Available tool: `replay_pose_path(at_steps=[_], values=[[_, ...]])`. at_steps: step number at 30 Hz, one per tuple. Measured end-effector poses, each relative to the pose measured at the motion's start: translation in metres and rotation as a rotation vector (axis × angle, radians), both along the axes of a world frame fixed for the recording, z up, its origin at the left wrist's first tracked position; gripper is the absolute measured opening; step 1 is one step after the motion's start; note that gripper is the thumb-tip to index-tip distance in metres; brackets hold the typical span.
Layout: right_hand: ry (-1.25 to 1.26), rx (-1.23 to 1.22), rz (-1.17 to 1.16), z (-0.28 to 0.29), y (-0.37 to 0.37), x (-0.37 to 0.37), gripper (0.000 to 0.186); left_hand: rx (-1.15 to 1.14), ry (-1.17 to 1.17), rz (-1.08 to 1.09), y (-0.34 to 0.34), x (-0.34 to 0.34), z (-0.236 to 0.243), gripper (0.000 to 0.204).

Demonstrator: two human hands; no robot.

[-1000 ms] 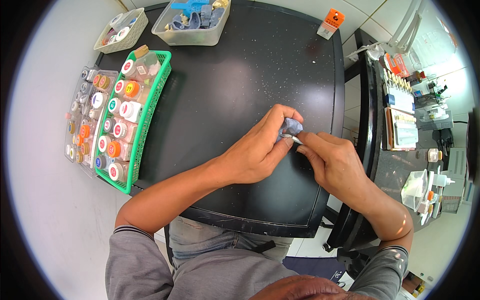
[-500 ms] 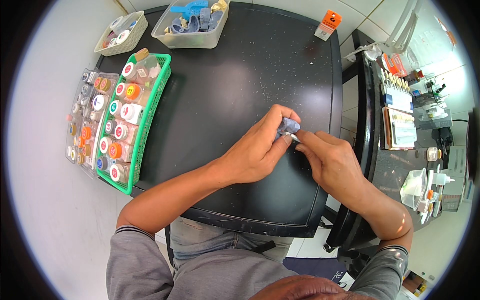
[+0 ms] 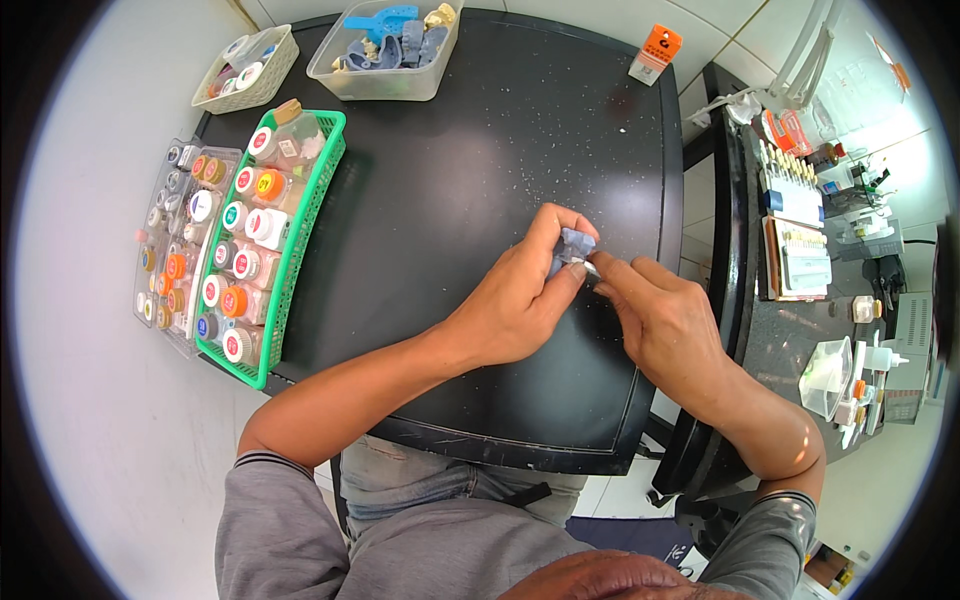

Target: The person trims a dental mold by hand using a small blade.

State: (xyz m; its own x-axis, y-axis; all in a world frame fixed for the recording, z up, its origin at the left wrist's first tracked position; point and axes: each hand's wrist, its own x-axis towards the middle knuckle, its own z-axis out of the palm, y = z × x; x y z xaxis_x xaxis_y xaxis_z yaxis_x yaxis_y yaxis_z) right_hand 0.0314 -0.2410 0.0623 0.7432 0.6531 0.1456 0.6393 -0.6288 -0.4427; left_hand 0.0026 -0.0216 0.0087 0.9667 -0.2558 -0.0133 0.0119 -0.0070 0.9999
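Note:
Over the black table, my left hand is closed round a small blue-grey lumpy piece, resembling a cast or mould, with its thumb near a small white bit at the piece's lower edge. My right hand is closed on a slim pale tool, whose tip meets the piece beside my left thumb. My right fingertips partly hide the tool, so its exact kind is unclear.
Green basket and clear tray of jars stand left; a small basket and tub of moulds behind; an orange-white box back right. A side bench holds shade guides and containers.
My left hand and the blue-grey piece have shifted slightly up, and the piece looks turned a little. My right fingertips have moved slightly up with it.

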Motion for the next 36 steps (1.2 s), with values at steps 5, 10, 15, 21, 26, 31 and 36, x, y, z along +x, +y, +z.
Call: replay_pose_path(at_steps=[5, 10, 15, 21, 26, 31, 36], values=[[-0.082, -0.051, -0.001, -0.004, -0.002, -0.001, 0.037, -0.071, 0.032, 0.042, -0.005, -0.001, -0.006, 0.031], [-0.136, -0.058, -0.001, -0.009, -0.004, 0.001, 0.044, -0.169, 0.082, 0.076, -0.011, -0.002, -0.003, 0.038], [-0.062, 0.025, -0.02, -0.007, -0.003, 0.005, 0.038, -0.208, 0.001, 0.029, -0.01, -0.004, -0.007, 0.059], [0.146, 0.187, -0.034, -0.002, -0.008, 0.013, 0.023, -0.286, 0.044, -0.081, 0.003, -0.004, -0.008, 0.091], [0.228, 0.135, -0.087, 0.01, -0.009, 0.017, 0.014, -0.103, -0.027, -0.019, 0.008, 0.002, -0.009, 0.094], [0.258, 0.093, -0.084, 0.009, -0.012, 0.024, 0.019, -0.03, -0.134, 0.033, 0.008, -0.001, -0.01, 0.092], [0.349, 0.069, -0.069, 0.013, -0.011, 0.022, 0.025, -0.068, -0.056, 0.011, 0.011, 0.0, -0.013, 0.094]])
